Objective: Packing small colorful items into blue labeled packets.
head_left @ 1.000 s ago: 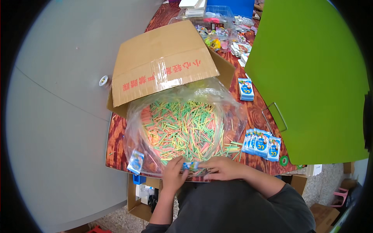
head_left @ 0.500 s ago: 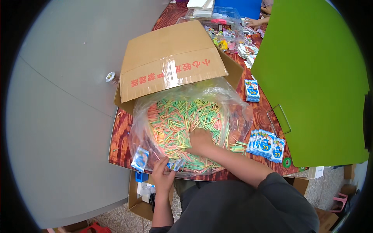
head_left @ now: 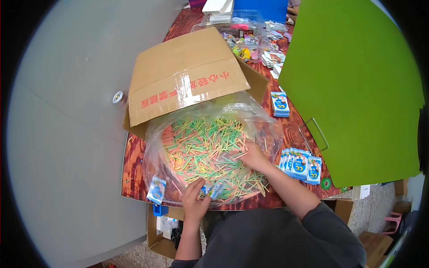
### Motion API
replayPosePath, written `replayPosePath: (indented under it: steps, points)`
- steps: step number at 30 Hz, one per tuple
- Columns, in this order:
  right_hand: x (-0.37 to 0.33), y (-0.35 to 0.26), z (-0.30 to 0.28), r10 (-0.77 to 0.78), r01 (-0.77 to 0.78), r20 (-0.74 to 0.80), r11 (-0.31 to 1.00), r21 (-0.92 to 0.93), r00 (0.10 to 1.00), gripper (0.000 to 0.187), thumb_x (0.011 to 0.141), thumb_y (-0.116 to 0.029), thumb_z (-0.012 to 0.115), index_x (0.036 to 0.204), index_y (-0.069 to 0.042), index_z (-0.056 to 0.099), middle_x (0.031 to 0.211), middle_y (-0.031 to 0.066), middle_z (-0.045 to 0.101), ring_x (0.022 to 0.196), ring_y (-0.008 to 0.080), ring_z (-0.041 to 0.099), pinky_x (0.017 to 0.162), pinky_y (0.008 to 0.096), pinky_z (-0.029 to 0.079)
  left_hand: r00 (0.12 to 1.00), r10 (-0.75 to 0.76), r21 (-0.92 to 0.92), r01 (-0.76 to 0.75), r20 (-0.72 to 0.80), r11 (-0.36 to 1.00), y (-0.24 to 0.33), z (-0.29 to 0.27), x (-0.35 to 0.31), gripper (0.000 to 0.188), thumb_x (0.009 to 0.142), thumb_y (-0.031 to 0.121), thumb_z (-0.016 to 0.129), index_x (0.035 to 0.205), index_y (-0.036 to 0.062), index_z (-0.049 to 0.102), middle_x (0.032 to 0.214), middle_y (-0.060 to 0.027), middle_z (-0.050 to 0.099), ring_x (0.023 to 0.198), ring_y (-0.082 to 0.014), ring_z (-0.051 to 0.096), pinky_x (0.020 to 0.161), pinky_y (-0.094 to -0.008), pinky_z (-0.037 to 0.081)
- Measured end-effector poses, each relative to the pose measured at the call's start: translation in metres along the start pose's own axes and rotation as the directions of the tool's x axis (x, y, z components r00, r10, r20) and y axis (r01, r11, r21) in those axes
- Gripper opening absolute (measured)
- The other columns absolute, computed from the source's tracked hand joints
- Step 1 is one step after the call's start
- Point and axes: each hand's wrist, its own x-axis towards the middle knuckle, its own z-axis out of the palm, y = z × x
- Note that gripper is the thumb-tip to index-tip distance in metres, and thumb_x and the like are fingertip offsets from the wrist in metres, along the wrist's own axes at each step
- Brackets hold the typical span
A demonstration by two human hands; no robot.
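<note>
A clear plastic bag lies spread open, full of thin pastel sticks in pink, green and yellow. My left hand is at the bag's near edge, its fingers closed on a small blue-and-white packet. Over the right part of the heap, my right hand has its fingers closed around a few sticks, whose ends poke out; how many I cannot tell. Another blue-and-white packet rests on the bag's near left corner.
A cardboard box stands behind the bag, flap leaning over it. To the right are a packet stack, fanned packets and a green tape roll. A green board borders the right; a grey surface the left.
My right hand has moved right and pulled back from the heap, now with sticks showing at its fingers. My left hand still holds the packet. The whole view has shifted slightly.
</note>
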Motion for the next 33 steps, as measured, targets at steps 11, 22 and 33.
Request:
replayPosePath:
  steps: [11, 22, 33]
  points:
    - [-0.006, -0.029, -0.001, 0.392, -0.434, 0.212, 0.656, 0.618, 0.895, 0.034, 0.097, -0.039, 0.063, 0.077, -0.013, 0.054, 0.063, -0.005, 0.048, 0.053, 0.0068, 0.041, 0.05, 0.0236, 0.032, 0.988, 0.018, -0.146, 0.005, 0.156, 0.989, 0.023, 0.027, 0.006, 0.046, 0.066, -0.004, 0.072, 0.112, 0.0, 0.069, 0.115, -0.0148, 0.068, 0.109, -0.0269, 0.065, 0.093, -0.0352, 0.051]
    - [-0.02, -0.048, 0.009, 0.413, -0.48, 0.262, 0.619, 0.621, 0.872, 0.042, 0.095, -0.045, 0.064, 0.073, -0.016, 0.045, 0.059, -0.0077, 0.038, 0.047, 0.0046, 0.03, 0.043, 0.0231, 0.023, 0.915, -0.235, -0.493, 0.378, 0.328, 0.784, 0.021, 0.04, -0.004, 0.045, 0.072, -0.005, 0.079, 0.114, -0.005, 0.066, 0.122, -0.0144, 0.063, 0.11, -0.0212, 0.062, 0.094, -0.032, 0.05]
    - [-0.052, -0.116, -0.018, 0.111, -0.17, 0.13, 0.728, 0.665, 0.985, 0.03, 0.094, -0.019, 0.068, 0.073, -0.004, 0.054, 0.069, -0.0017, 0.054, 0.067, 0.005, 0.06, 0.051, 0.0229, 0.054, 0.779, -0.157, -0.792, 0.576, 0.607, -0.204, 0.03, 0.056, -0.01, 0.042, 0.077, 0.002, 0.075, 0.117, -0.0022, 0.061, 0.123, -0.017, 0.062, 0.118, -0.0304, 0.06, 0.109, -0.0438, 0.045]
